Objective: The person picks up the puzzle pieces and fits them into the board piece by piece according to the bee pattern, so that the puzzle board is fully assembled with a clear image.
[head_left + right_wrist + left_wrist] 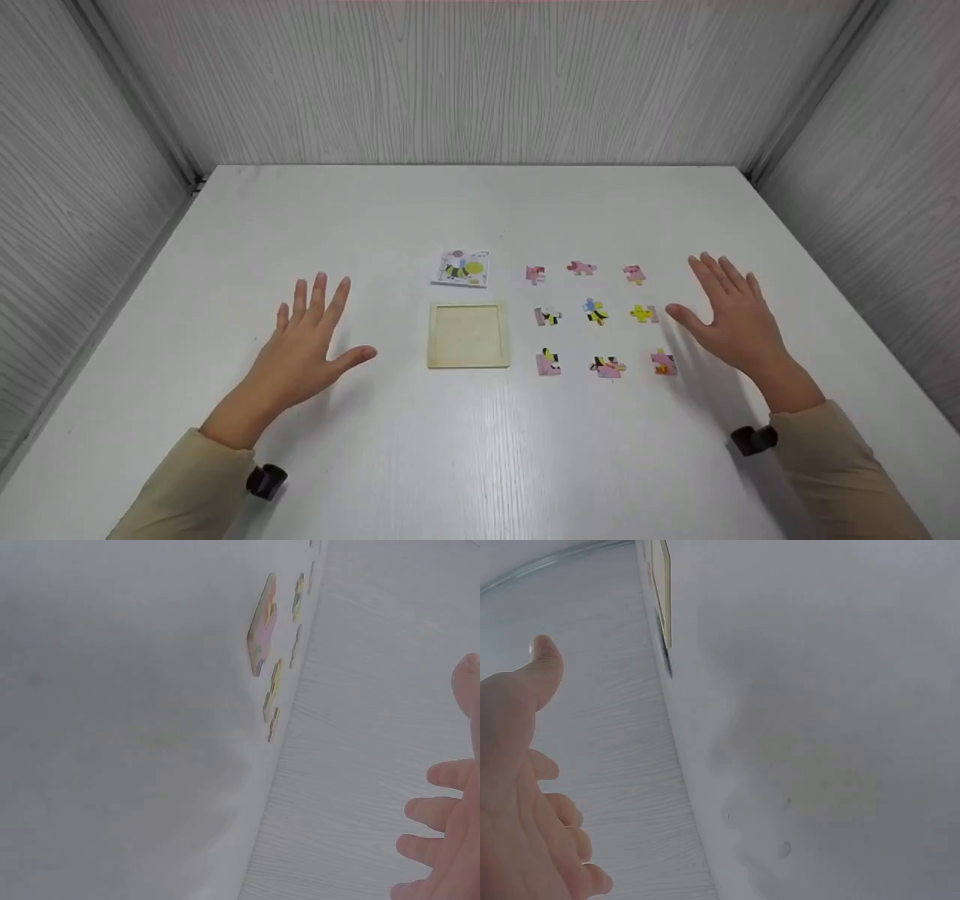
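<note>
My left hand point(298, 358) hovers over the table left of a cream square puzzle frame point(469, 363), its fingers spread and holding nothing. Over on the right, my right hand point(739, 326) is likewise spread and bare, nearest to a yellow puzzle piece point(643, 313) and a pink-and-orange puzzle piece point(663, 363). Several jigsaw pieces lie apart in three rows, among them a blue, yellow and black piece point(595, 311). Behind the frame lies a square picture card point(462, 268) showing a striped bee. The right wrist view shows one puzzle piece point(262, 630) close up.
The white table point(465, 210) is bounded by grey wood-grain panels point(480, 82) at the back and both sides. A black wrist strap point(266, 481) sits at my left cuff, and another black strap point(754, 439) at my right cuff.
</note>
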A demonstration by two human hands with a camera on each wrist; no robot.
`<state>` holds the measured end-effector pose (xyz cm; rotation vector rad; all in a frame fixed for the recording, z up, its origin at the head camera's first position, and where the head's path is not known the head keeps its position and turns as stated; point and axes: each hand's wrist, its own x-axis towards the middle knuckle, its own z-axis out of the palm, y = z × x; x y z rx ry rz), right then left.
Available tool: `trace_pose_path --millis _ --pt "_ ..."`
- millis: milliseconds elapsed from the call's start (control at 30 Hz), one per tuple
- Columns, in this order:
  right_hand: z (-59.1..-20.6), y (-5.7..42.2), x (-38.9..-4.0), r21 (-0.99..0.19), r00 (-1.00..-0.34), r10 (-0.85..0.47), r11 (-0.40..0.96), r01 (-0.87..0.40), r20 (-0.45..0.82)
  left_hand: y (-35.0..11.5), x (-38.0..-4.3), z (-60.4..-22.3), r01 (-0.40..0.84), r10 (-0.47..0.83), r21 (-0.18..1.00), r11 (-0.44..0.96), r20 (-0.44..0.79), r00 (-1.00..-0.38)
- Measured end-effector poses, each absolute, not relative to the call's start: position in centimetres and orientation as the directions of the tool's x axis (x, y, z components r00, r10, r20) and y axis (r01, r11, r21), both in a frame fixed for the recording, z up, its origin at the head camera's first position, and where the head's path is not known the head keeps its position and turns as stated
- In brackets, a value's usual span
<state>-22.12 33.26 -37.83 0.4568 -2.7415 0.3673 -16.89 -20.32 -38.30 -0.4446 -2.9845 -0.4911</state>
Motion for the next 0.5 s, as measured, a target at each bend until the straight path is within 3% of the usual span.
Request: trace_pose_path --millis 333,500 --pt "-37.5 30.8 -23.2 -0.243 -0.837 -0.328 0.853 -0.462 0.439 -18.3 -17.4 -38.8 0.343 0.332 0.427 0.837 0.103 -0.938" --pt "-37.3 29.6 -23.9 -0.287 -0.866 -0.341 0.844 -0.453 0.365 -17.1 -17.8 -38.9 0.309 0.341 0.529 0.791 0.04 -0.939"
